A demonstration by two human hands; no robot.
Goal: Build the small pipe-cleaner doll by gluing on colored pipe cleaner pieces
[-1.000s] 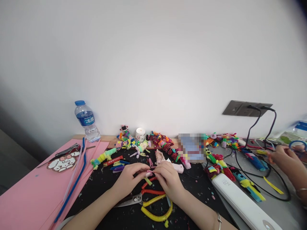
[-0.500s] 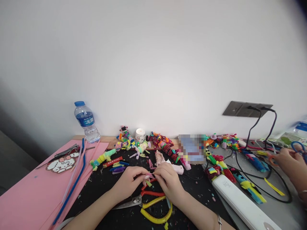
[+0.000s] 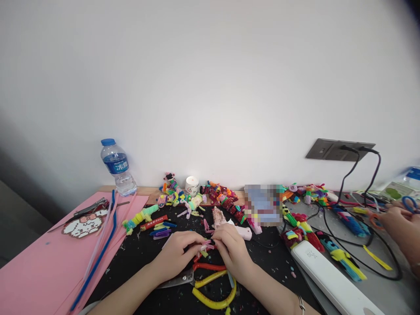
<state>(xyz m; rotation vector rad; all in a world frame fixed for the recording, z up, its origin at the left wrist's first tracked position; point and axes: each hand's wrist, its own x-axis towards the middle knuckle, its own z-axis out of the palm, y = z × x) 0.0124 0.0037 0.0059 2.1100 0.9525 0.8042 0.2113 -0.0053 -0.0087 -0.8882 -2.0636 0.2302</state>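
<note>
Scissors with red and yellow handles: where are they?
In the head view, the scissors lie low in the middle on the black mat, mostly between the person's forearms.

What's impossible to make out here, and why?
All in the head view:
Pink piece: partly covered by the left hand and right hand.
Shears' blades: ends hidden behind the left forearm.
Rectangle: pixelated, content unreadable.
White device: cut off by the bottom edge.
Another person's arm: cut off by the right edge.

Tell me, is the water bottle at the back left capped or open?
Capped: the blue cap sits on top of the water bottle, covering its mouth.
</note>
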